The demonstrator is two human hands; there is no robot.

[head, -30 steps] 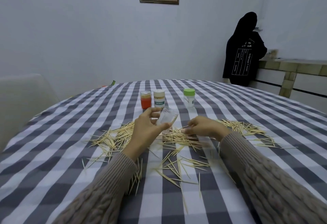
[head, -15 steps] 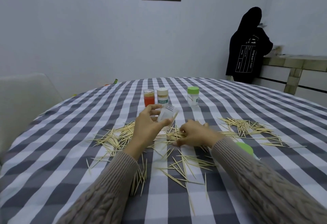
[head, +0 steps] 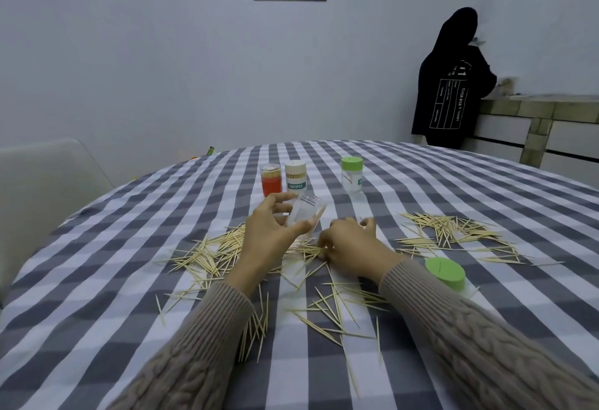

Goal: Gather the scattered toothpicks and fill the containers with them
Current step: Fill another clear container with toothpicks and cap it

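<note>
1. Head view: thin pale wooden toothpicks lie scattered over a grey-and-white checked tablecloth; one loose heap far right, another spread left of the hands, and more strewn between the forearms.
2. Left hand holds a clear plastic jar, lidless, tilted with its mouth up and to the right; thumb and fingers curl round its body. Contents cannot be told.
3. Right hand rests low on the toothpicks just right of the jar, fingers bent down onto them; whether any are pinched cannot be told.
4. Standing upright beyond the hands: a clear container with a red lower half and a cream-capped container labelled TOOTHPICK, side by side, both showing toothpicks inside; apart to the right, a clear jar with green lid.
5. Loose round green lid lies beside the right sleeve.
6. Person in a black hooded top stands at the far wall.
</note>
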